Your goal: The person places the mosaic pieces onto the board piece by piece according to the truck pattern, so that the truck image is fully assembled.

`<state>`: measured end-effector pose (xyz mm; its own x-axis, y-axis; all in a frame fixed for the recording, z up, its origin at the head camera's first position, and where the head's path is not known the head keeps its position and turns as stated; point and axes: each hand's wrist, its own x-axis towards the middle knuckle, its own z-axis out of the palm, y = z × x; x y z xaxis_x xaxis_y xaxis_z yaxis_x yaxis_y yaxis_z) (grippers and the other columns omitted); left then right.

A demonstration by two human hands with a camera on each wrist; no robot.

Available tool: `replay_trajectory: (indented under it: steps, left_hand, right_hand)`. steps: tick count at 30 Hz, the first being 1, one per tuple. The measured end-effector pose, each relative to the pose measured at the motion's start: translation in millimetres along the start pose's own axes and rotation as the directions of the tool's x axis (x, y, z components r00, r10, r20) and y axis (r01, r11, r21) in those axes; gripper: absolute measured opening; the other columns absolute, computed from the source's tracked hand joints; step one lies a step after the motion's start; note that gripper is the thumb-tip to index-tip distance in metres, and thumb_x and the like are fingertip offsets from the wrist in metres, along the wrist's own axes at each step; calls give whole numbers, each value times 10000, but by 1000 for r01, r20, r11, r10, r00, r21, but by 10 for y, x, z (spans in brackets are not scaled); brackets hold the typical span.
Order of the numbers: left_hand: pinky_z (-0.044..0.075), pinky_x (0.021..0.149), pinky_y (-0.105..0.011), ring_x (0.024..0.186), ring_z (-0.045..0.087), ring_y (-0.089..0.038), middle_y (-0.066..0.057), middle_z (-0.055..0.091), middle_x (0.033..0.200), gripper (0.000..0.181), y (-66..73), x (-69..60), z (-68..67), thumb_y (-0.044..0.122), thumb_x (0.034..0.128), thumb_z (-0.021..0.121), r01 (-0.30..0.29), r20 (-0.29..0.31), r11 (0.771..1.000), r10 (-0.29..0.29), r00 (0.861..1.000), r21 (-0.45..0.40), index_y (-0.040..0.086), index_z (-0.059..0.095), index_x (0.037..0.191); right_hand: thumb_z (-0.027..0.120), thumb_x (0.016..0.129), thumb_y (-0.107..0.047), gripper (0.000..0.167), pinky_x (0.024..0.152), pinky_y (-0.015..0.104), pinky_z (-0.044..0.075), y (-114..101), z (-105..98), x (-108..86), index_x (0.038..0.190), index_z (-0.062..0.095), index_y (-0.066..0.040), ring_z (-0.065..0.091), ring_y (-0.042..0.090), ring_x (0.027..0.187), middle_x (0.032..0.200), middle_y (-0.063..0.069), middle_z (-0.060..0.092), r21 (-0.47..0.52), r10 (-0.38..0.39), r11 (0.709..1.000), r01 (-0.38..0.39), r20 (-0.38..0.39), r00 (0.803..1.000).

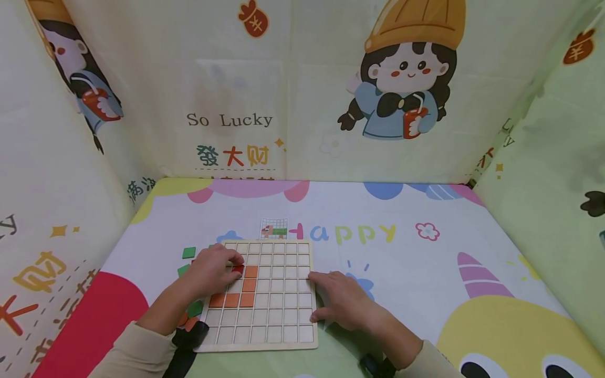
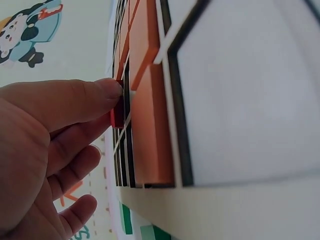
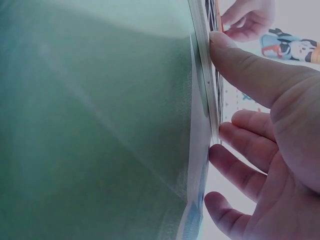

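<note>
A wooden grid board (image 1: 283, 319) lies on the table, with several orange square tiles (image 1: 248, 285) set in cells on its left side. My left hand (image 1: 214, 269) pinches a red square tile (image 2: 118, 112) between thumb and forefinger, over the left part of the grid. In the left wrist view the tile stands edge-on beside the orange ones, the other fingers loosely bent. Against the board's right edge rests my right hand (image 1: 344, 298), its thumb and fingertips touching the rim and nothing gripped.
Loose green tiles (image 1: 189, 252) and orange tiles (image 1: 191, 323) lie left of the board, partly hidden by the left arm. Behind the board is a small card (image 1: 274, 229) with a gridded coloured pattern. Printed cloth walls (image 1: 312, 152) enclose the table.
</note>
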<state>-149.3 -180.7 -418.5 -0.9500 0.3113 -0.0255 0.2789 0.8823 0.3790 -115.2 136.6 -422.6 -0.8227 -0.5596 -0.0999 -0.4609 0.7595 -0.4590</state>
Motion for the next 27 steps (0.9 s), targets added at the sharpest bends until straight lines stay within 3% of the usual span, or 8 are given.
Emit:
replay_trajectory:
  steps: [27]
  left_hand:
    - [459, 727, -367, 861, 517, -181, 54, 645, 880, 89, 20, -40, -25, 134, 850, 786, -58, -25, 998, 59, 998, 15, 146, 742, 927]
  right_hand:
    - [872, 765, -335, 775, 979, 547, 416, 10, 1, -10, 1418, 525, -104, 517, 333, 1245, 1376, 71, 595, 13, 3, 1000, -3, -1, 1000]
